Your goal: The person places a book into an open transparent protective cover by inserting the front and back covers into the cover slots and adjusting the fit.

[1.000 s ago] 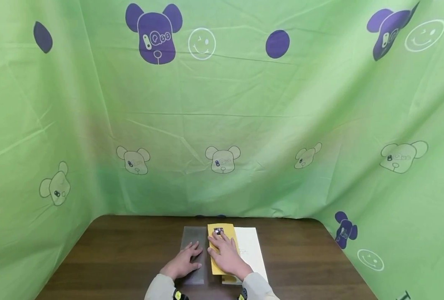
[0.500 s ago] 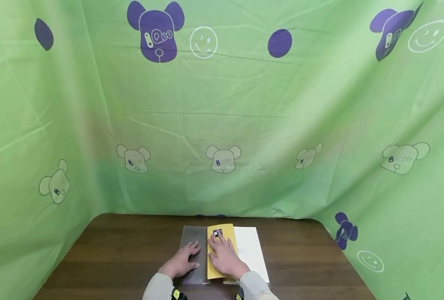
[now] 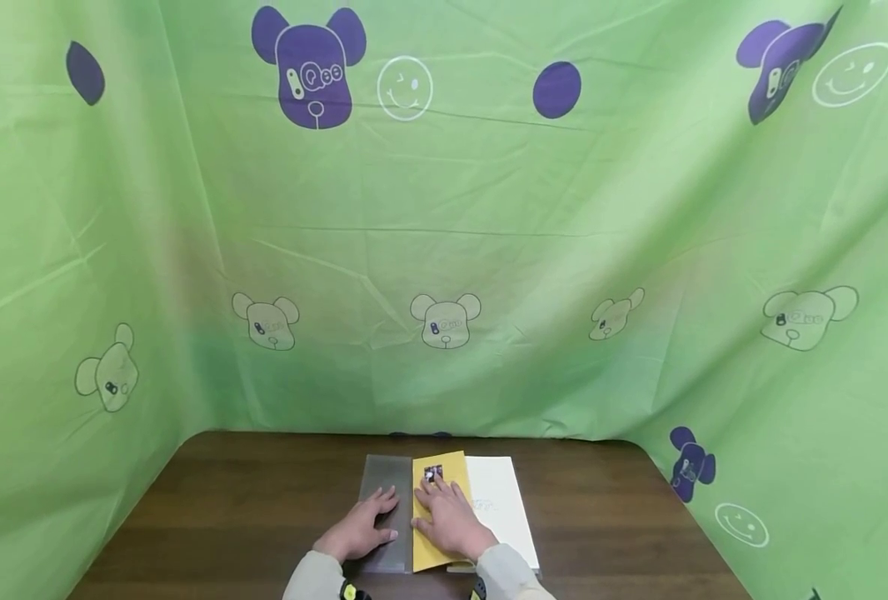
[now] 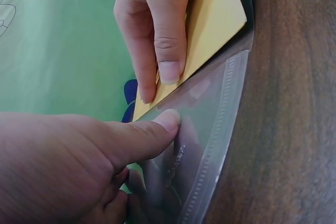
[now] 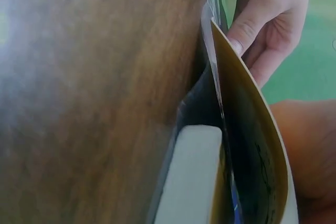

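Note:
A clear plastic sleeve [image 3: 394,554] lies flat on the left, and my left hand [image 3: 360,527] rests on it with fingers spread. In the left wrist view the left thumb touches the plastic [image 4: 210,145] near its ribbed edge. My right hand [image 3: 450,518] lies on a yellow sheet [image 3: 455,467], fingers extended below a small dark picture. The right wrist view shows the yellow sheet [image 5: 244,82] bowed up above a thick white page block [image 5: 191,177]. To the right is a white page [image 3: 498,492], partly beneath the yellow sheet.
The brown wooden table [image 3: 609,517] surrounds the book and sleeve. Behind it and at both sides hangs a green cloth [image 3: 339,375] printed with bear heads and smiley faces.
The yellow sheet's near end has come down toward the table's front edge, its left edge now meeting the plastic. My right hand has shifted slightly nearer and left with it.

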A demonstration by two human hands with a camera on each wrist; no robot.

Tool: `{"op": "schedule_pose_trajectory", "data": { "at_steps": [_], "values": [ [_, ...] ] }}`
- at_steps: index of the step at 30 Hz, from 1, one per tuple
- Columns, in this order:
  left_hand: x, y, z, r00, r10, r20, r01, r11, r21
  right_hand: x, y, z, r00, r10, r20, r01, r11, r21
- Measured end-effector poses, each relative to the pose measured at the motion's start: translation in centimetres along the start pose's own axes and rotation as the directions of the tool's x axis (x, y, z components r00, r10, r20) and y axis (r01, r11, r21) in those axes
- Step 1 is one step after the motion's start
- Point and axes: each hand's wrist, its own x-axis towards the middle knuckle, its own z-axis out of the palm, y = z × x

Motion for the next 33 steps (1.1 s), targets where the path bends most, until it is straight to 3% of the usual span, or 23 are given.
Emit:
{"op": "schedule_pose_trajectory", "data": {
  "at_steps": [11,20,33],
  "values": [
    [0.12,-0.26,0.18,1.000,-0.022,0.006,0.022,1.000,-0.003,0.47,-0.11,-0.58,0.999,-0.005,0.053,0.008,0.999,-0.053],
    [-0.08,0.12,-0.03,0.999,-0.045,0.015,0.045,0.999,-0.018,0.55,-0.08,-0.32,0.999,-0.032,0.031,0.032,0.999,0.004],
    [0.23,-0.13,0.09,0.997,-0.064,0.037,0.065,0.998,-0.024,0.87,-0.72,-0.43,1.000,-0.015,0.028,0.015,1.000,-0.022]
  ]
}}
